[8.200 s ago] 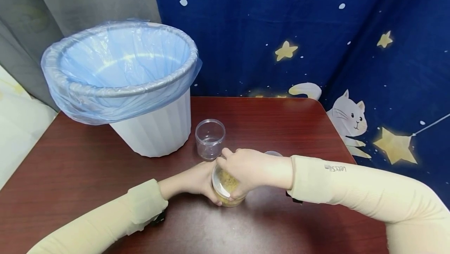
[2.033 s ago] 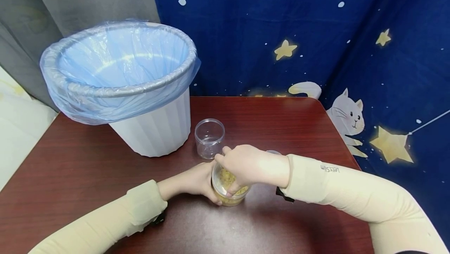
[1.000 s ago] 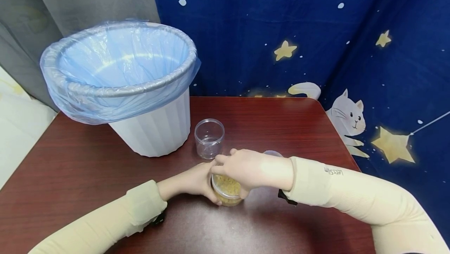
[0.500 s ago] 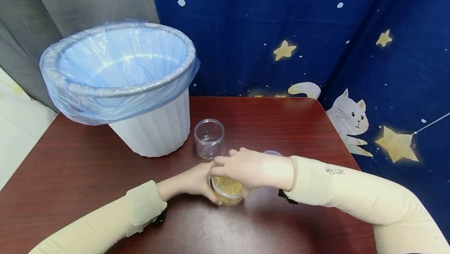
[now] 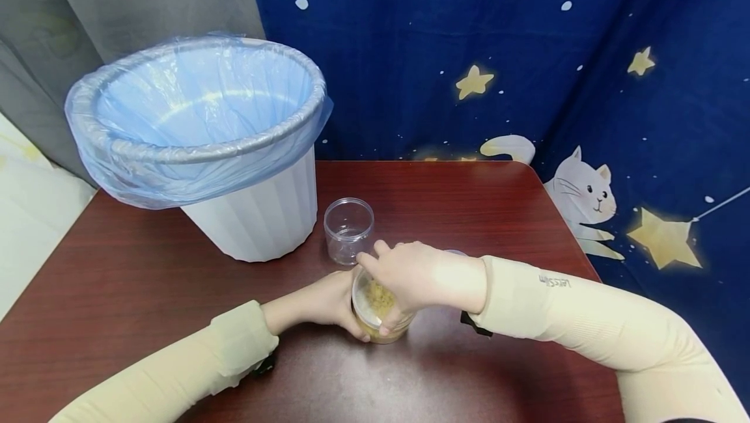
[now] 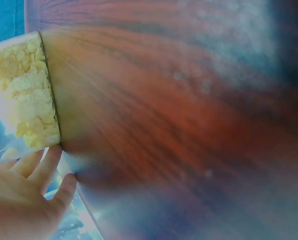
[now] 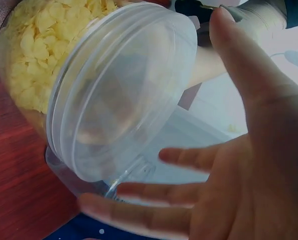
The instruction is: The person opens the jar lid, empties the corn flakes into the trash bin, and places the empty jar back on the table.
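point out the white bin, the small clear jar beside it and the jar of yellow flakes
White bin (image 5: 258, 211): head view, fluted wall
Small clear jar (image 5: 344, 247): head view, front wall
Jar of yellow flakes (image 7: 42, 60): right wrist view, side wall

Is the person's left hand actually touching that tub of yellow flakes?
Touching. The left wrist view shows fingers of the left hand against the side of the tub of yellow flakes, near its base.
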`<state>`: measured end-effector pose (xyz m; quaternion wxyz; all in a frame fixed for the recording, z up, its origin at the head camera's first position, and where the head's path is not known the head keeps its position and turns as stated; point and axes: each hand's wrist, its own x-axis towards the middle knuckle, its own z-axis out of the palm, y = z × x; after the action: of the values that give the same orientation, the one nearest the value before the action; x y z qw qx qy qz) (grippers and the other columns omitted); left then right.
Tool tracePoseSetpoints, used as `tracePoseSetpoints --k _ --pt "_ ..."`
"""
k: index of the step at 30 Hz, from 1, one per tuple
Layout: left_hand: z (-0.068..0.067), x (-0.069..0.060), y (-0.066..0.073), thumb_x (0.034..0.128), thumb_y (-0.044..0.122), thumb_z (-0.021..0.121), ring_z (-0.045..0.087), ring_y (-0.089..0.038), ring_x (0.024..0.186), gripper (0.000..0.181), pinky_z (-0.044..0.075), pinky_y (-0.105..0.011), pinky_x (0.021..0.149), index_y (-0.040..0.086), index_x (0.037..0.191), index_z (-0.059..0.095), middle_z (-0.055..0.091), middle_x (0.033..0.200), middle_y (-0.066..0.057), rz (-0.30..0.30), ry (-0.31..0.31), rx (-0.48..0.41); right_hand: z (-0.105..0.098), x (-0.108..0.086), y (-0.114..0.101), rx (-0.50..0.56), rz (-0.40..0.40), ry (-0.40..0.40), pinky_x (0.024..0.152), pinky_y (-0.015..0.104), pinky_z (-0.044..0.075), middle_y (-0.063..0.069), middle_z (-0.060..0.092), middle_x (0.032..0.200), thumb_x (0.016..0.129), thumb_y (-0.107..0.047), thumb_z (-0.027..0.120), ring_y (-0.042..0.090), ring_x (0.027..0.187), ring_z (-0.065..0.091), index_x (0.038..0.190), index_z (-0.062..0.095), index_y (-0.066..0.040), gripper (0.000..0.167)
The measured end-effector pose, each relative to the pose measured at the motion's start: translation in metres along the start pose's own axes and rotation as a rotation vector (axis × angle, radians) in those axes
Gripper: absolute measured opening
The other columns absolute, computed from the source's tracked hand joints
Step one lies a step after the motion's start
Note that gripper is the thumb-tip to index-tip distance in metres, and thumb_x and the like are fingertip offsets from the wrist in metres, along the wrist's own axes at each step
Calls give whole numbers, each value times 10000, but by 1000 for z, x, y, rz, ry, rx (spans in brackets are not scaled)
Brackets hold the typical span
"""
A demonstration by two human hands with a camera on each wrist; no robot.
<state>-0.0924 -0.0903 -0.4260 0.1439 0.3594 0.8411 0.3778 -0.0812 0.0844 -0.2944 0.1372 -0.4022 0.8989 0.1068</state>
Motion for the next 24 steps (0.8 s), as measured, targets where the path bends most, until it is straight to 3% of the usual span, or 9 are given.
tracePoseSetpoints --k 6,12,24 --pt "0 0 0 507 333 931 563 -99 1045 1003 447 -297 918 107 1321 391 615 1145 -2 4 3 5 11 3 -4 2 31 22 621 343 531 65 484 921 540 -669 806 201 652 596 1211 477 -87 947" --pt "0 -1 0 500 318 930 561 -101 1043 998 446 -297 917 112 1314 390 606 1151 2 4 3 -4 14 4 -6 -33 29 54 590 326 522 38 481 906 548 -590 824 203 654 593 1140 510 -118 819" --pt "0 0 -1 496 332 938 542 -93 1072 1001 425 -298 946 104 1327 427 584 1179 41 8 4 -12 11 2 -4 -81 -77 59 616 339 523 24 501 1046 531 -512 854 245 770 569 1181 511 -166 812"
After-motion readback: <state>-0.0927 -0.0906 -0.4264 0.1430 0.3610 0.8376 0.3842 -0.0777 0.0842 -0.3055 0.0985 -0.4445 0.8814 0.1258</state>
